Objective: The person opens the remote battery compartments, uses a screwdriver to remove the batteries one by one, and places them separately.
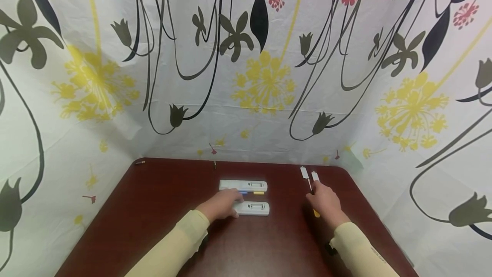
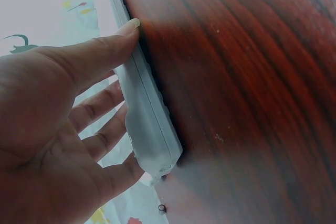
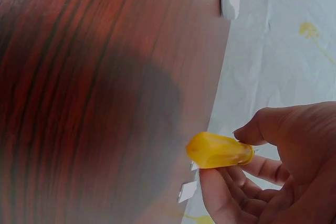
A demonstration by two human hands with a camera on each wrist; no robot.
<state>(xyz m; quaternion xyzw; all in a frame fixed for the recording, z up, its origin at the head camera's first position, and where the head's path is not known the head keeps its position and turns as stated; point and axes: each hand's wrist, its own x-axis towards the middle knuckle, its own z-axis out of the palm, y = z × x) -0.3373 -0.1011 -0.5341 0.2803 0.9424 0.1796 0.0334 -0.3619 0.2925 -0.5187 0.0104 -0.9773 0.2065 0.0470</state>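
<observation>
My left hand holds the nearer white remote control by its left end, thumb along one side and fingers along the other. That remote lies back up, with its battery compartment open. Just beyond it lies a second white remote control, its compartment also open. Between them are a blue battery and a yellow battery. On the right, my right hand grips a screwdriver by its yellow handle, the thin shaft pointing away. Two small white battery covers lie past that hand.
A dark red-brown wooden table carries everything. Patterned white cloth hangs behind it and along both sides. One small object lies at the far left corner, another near the back edge.
</observation>
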